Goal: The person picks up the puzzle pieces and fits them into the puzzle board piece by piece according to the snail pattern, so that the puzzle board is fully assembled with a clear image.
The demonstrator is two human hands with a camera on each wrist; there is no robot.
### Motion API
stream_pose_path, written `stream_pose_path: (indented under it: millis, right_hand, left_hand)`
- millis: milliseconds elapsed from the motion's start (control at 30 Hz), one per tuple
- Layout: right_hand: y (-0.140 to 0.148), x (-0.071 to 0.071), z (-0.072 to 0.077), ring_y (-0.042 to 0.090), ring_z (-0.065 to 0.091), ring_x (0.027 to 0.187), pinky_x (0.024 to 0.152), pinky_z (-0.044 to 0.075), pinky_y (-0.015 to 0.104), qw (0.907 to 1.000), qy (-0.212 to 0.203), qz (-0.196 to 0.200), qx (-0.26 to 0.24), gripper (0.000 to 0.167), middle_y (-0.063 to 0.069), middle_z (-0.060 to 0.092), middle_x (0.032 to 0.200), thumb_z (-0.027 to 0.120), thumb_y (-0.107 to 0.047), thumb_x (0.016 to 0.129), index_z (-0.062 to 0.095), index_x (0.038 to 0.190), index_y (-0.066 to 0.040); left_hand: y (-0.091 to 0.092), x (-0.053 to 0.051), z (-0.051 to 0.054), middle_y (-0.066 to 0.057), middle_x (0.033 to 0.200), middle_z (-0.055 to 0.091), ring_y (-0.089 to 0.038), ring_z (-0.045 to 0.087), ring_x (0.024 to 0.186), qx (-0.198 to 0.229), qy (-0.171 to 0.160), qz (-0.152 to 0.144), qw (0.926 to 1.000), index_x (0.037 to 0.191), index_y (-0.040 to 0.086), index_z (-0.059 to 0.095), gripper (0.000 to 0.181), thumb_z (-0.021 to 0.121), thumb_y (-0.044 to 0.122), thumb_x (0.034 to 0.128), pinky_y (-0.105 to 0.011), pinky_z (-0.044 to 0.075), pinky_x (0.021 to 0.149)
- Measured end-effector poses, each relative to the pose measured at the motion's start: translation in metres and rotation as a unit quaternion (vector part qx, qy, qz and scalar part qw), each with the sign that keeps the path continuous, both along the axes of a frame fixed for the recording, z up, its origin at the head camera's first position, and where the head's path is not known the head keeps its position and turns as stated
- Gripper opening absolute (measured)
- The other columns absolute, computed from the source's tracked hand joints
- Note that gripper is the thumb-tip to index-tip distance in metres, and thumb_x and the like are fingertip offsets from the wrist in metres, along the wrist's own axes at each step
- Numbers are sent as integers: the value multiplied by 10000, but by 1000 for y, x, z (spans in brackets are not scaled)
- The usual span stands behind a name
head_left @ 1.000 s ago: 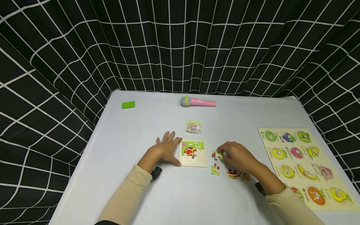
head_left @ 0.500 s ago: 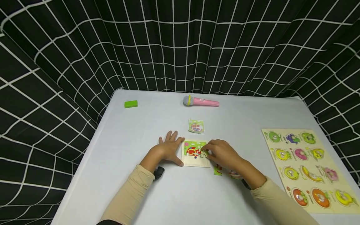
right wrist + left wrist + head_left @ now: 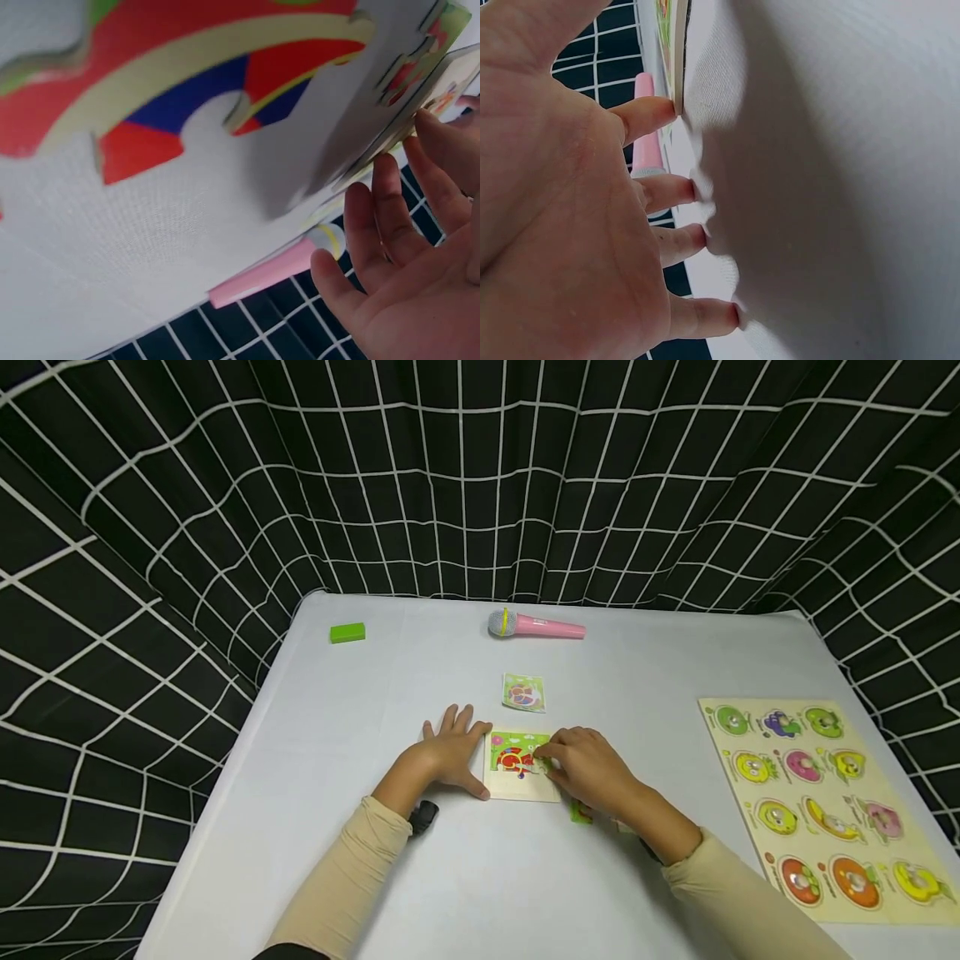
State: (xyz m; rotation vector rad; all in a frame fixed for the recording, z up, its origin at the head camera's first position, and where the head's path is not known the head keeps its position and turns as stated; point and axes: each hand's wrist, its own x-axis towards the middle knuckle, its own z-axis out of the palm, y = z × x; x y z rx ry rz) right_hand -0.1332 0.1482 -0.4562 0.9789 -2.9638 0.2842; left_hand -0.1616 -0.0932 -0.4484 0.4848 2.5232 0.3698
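Black curtain (image 3: 517,477) with white grid lines walls off the back, creased into folds; white cloth-covered table (image 3: 645,668) below, fine weave showing in the wrist views.

Step in hand looks like seating one jigsaw piece; the right hand (image 3: 588,766) pinches a small puzzle piece (image 3: 542,763) between thumb and fingers at the right side of the puzzle tray (image 3: 517,787); piece mostly covered by the fingers, so can't tell if it's fully in. Left hand (image 3: 452,756) grasps nothing; fingers spread, thumb and one finger touching the tray's left edge, seemingly bracing it. Tray lies flat, directly under and left of the pinch; fitted pieces (image 3: 515,758) fill the upper part, bare pale strip along the side nearer the person. Next move probably calls for lining up the knobs, pressing flat, then letting go; risk is a tab catching on its neighbour.

Tray is square, pale, thin-walled, likely wood; pieces are flat with rounded knobs and sockets, printed red, green, blue and cream; a loose piece (image 3: 247,60) lies on the cloth nearer the person than the grip, curved cream band across it.

Beyond the grip: picture card (image 3: 524,692), thin, edges slightly lifted; farther, pink microphone (image 3: 537,624) with grey speckled head and yellow ring; far left, green block (image 3: 347,632), plain rectangular; well to the right, pale fruit board (image 3: 795,792) with bright shaped inserts.
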Motion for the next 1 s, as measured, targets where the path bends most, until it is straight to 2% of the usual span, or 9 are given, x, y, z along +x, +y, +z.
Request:
stream_pose_path:
  millis: [267, 533, 800, 1000]
  right_hand:
    - [-2, 1, -1, 233, 600, 987, 972, 446, 482, 9997, 129, 18, 228, 268, 15, 666, 991, 789, -182, 810, 740, 1073, -195]
    - [3, 7, 3, 253, 603, 1025, 969, 450, 498, 10000, 5, 19, 45, 343, 38, 666, 1044, 813, -215, 785, 721, 1110, -151]
    - [17, 23, 11, 255, 613, 1017, 951, 457, 488, 9998, -82, -126, 143, 311, 30, 692, 1022, 826, -219, 756, 733, 1041, -136]
    - [30, 38, 14, 218, 619, 939, 913, 475, 483, 9997, -157, -157, 120, 308, -22, 682, 927, 862, -228, 702, 738, 971, -144]
  left_hand:
    - [1, 1, -2, -163, 1628, 22, -395, -66, 1486, 29, 16, -16, 10000, 1528, 210, 272, 1100, 863, 505, 648, -714, 73, 1101]
    - [0, 2, -6, -164, 1628, 25, -395, -61, 1486, -16, 34, -25, 10000, 1526, 214, 273, 1102, 862, 515, 644, -714, 78, 1101]
    - [1, 0, -4, -169, 1627, 28, -396, -58, 1486, -27, 73, -50, 10000, 1526, 208, 269, 1100, 859, 513, 649, -714, 82, 1101]
    - [-2, -1, -3, -166, 1628, 9, -393, -73, 1485, -58, 61, -49, 10000, 1530, 208, 258, 1101, 855, 512, 656, -714, 71, 1101]
